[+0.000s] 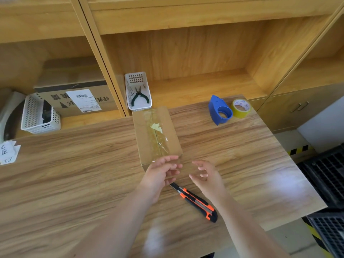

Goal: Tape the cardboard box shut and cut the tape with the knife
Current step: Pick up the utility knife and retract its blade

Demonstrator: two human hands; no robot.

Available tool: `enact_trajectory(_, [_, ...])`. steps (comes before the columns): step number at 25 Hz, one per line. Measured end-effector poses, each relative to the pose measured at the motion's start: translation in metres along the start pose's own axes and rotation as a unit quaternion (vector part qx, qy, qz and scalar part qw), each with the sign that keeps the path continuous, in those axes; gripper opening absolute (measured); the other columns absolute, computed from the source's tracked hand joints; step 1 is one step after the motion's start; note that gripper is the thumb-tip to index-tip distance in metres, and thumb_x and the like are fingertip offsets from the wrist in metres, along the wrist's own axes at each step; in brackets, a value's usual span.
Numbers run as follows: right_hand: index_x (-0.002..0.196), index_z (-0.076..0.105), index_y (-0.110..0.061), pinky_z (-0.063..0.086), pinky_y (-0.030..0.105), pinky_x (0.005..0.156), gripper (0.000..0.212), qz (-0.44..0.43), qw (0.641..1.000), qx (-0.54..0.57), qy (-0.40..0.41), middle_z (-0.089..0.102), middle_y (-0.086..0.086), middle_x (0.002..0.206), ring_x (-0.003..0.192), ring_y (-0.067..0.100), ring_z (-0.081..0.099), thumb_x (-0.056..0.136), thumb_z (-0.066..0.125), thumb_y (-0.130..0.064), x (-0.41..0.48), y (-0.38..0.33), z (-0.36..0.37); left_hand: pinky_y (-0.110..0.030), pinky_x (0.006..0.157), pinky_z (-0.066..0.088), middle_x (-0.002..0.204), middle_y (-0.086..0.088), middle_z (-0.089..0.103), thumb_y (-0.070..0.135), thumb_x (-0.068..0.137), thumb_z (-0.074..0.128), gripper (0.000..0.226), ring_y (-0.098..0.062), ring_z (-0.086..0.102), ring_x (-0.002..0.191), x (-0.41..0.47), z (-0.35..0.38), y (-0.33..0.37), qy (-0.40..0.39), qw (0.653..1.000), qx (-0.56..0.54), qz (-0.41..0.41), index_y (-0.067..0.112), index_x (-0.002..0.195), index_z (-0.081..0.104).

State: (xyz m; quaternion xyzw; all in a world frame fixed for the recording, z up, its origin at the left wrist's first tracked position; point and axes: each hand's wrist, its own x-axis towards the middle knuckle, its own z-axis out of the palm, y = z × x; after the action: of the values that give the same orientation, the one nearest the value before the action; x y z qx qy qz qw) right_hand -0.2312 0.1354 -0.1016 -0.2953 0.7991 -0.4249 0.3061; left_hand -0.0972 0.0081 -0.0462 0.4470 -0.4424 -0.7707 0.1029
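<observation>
A small cardboard box (149,131) lies lengthwise on the wooden table (74,174), with clear tape (158,133) running along its top seam. The tape's loose, see-through end hangs past the box's near edge. My left hand (162,173) is at that near end, fingers pinching the loose tape. My right hand (205,176) hovers just to the right with its fingers curled apart and nothing clearly in it. The orange and black utility knife (195,202) lies on the table below both hands, its blade end under my left hand.
A blue tape dispenser (219,112) and a yellow tape roll (241,108) stand at the table's far right. A white basket with pliers (138,92) sits behind the box on the shelf. Further left are another white basket (40,116) and a labelled carton (78,99).
</observation>
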Motion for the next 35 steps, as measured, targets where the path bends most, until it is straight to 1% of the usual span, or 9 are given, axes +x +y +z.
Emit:
enact_trajectory(5, [0.109, 0.061, -0.039, 0.036, 0.017, 0.083, 0.038, 0.035, 0.994, -0.105, 0.014, 0.051, -0.021, 0.110, 0.115, 0.005, 0.041, 0.076, 0.076, -0.028, -0.011, 0.024, 0.015, -0.030, 0.072, 0.052, 0.093, -0.007, 0.076, 0.000, 0.090, 0.054, 0.023, -0.016, 0.065, 0.078, 0.000, -0.010, -0.024, 0.016, 0.999, -0.002, -0.035, 0.014, 0.094, 0.072])
enact_trajectory(10, [0.111, 0.064, -0.032, 0.026, 0.019, 0.087, 0.039, 0.042, 0.984, -0.175, 0.010, 0.053, -0.014, 0.115, 0.116, 0.010, 0.037, 0.074, 0.076, -0.031, -0.018, 0.044, 0.028, -0.033, 0.074, 0.052, 0.092, -0.007, 0.076, 0.000, 0.091, 0.052, 0.025, -0.016, 0.066, 0.075, 0.005, -0.019, -0.042, 0.042, 0.996, -0.030, -0.075, 0.015, 0.102, 0.069])
enact_trajectory(17, [0.118, 0.061, -0.031, 0.032, 0.023, 0.097, 0.050, 0.035, 0.982, -0.183, -0.007, 0.055, -0.013, 0.118, 0.121, 0.015, 0.037, 0.072, 0.078, -0.036, -0.023, 0.063, 0.034, -0.033, 0.073, 0.053, 0.087, -0.004, 0.077, 0.000, 0.091, 0.051, 0.026, -0.016, 0.066, 0.076, 0.007, -0.025, -0.056, 0.055, 0.994, -0.030, -0.091, 0.015, 0.102, 0.069])
enact_trajectory(21, [0.124, 0.057, -0.028, 0.032, 0.022, 0.096, 0.056, 0.003, 0.973, -0.228, -0.022, 0.056, -0.013, 0.122, 0.119, 0.016, 0.037, 0.072, 0.078, -0.036, -0.030, 0.072, 0.035, -0.036, 0.081, 0.051, 0.089, -0.004, 0.076, 0.001, 0.091, 0.052, 0.025, -0.016, 0.066, 0.077, 0.005, -0.019, -0.066, 0.050, 0.993, -0.032, -0.102, 0.017, 0.102, 0.068])
enact_trajectory(24, [0.131, 0.053, -0.030, 0.035, 0.031, 0.102, 0.063, -0.001, 0.961, -0.274, -0.026, 0.055, -0.010, 0.127, 0.124, 0.021, 0.038, 0.073, 0.076, -0.038, -0.037, 0.078, 0.035, -0.036, 0.080, 0.050, 0.091, -0.004, 0.075, 0.002, 0.090, 0.052, 0.025, -0.016, 0.066, 0.077, 0.005, -0.015, -0.077, 0.052, 0.992, -0.032, -0.113, 0.017, 0.102, 0.068])
enact_trajectory(27, [0.135, 0.050, -0.029, 0.032, 0.035, 0.106, 0.066, 0.021, 0.948, -0.316, -0.022, 0.051, -0.005, 0.132, 0.127, 0.024, 0.036, 0.074, 0.075, -0.039, -0.041, 0.085, 0.035, -0.035, 0.078, 0.051, 0.092, -0.006, 0.075, 0.002, 0.090, 0.052, 0.024, -0.017, 0.066, 0.078, 0.005, -0.012, -0.085, 0.057, 0.990, -0.029, -0.126, 0.018, 0.100, 0.068])
enact_trajectory(30, [0.128, 0.058, -0.025, 0.036, 0.039, 0.103, 0.058, 0.035, 0.945, -0.324, 0.001, 0.054, 0.001, 0.125, 0.122, 0.028, 0.040, 0.074, 0.075, -0.037, -0.043, 0.089, 0.038, -0.034, 0.075, 0.051, 0.094, -0.007, 0.074, 0.002, 0.090, 0.052, 0.024, -0.019, 0.066, 0.078, 0.007, -0.012, -0.090, 0.065, 0.989, -0.034, -0.130, 0.018, 0.100, 0.067])
enact_trajectory(33, [0.115, 0.067, -0.023, 0.042, 0.042, 0.092, 0.045, 0.015, 0.946, -0.323, 0.024, 0.061, 0.005, 0.110, 0.111, 0.032, 0.048, 0.072, 0.077, -0.032, -0.044, 0.091, 0.041, -0.034, 0.073, 0.051, 0.097, -0.008, 0.074, 0.001, 0.090, 0.050, 0.027, -0.020, 0.066, 0.078, 0.010, -0.014, -0.097, 0.076, 0.988, -0.040, -0.126, 0.019, 0.104, 0.064])
enact_trajectory(35, [0.113, 0.069, -0.021, 0.044, 0.043, 0.089, 0.042, 0.006, 0.948, -0.316, 0.026, 0.063, 0.006, 0.105, 0.107, 0.034, 0.051, 0.072, 0.077, -0.029, -0.044, 0.092, 0.042, -0.034, 0.070, 0.052, 0.095, -0.007, 0.075, 0.001, 0.090, 0.050, 0.029, -0.020, 0.066, 0.076, 0.011, -0.015, -0.101, 0.088, 0.986, -0.052, -0.130, 0.022, 0.107, 0.060])
